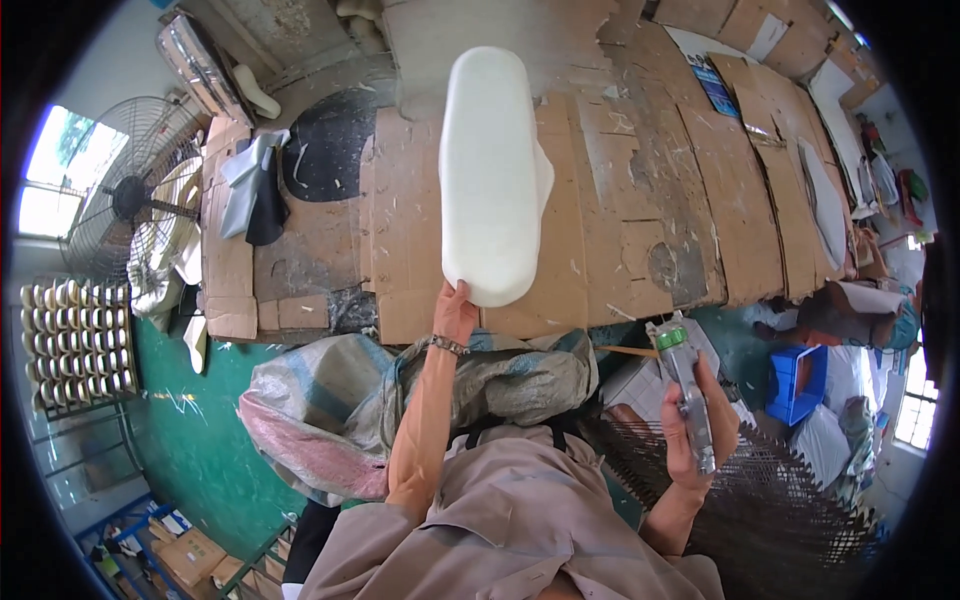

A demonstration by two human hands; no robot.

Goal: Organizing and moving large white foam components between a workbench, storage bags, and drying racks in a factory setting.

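Note:
My left hand point(457, 315) grips the near end of a long white moulded foam pad point(490, 180), its fingers partly hidden under the pad. The pad has rounded ends and a small bulge on its right side, and it is held out over the cardboard-covered table point(610, 240). On the right, my right hand point(703, 420) is wrapped around a grey handheld tool point(688, 385) with a green band near its head. The tool's head points away from me, apart from the pad; its exact kind is unclear.
A large fan point(130, 198) stands at the left, above a rack of several curved pieces point(80, 345). Woven sacking point(330, 410) bunches along the table's near edge. Grey and black fabric scraps point(258, 185) lie on the table's left. A blue crate point(797, 384) is at the right.

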